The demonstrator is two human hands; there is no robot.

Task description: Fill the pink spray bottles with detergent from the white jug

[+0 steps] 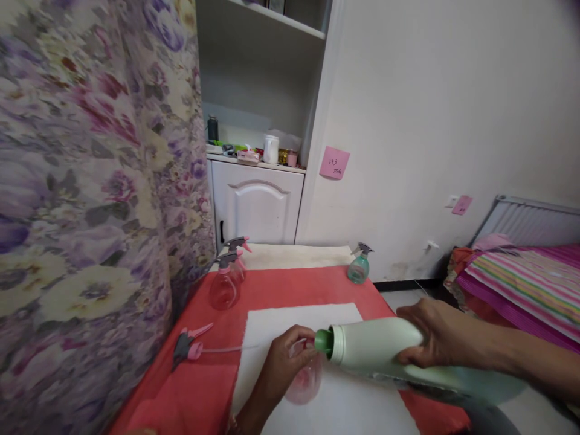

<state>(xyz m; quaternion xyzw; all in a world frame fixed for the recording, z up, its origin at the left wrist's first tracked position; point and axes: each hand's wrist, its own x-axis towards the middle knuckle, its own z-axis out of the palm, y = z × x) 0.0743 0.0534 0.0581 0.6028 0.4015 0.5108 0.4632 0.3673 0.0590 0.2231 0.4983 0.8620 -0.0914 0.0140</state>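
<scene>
The left hand pinches the neck of a pink bottle, standing on a white sheet; the right hand clasps a large green bottle, tilted, its spout near that neck. Misaligned mouths or too steep a tilt could cause spillage. Farther back, right: a small spray bottle.

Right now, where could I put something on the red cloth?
The red cloth looks bare between the pink spray bottles and the green spray bottle, behind the white sheet. It's crowded around the left hand, right hand and big bottle.
</scene>
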